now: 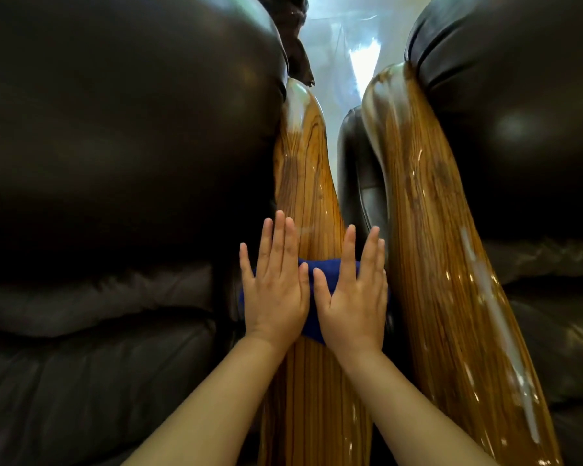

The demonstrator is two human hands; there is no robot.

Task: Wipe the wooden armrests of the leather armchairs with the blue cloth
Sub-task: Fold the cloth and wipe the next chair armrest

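Two glossy wooden armrests run away from me side by side. The left armrest belongs to the left leather armchair, the right armrest to the right armchair. A blue cloth lies across the left armrest about midway along it. My left hand and my right hand both press flat on the cloth, fingers stretched forward and slightly spread, thumbs nearly touching. Most of the cloth is hidden under my palms.
A narrow gap separates the two armrests, with a dark leather side panel in it. A bright glossy floor shows at the far end. Dark leather cushions flank both sides closely.
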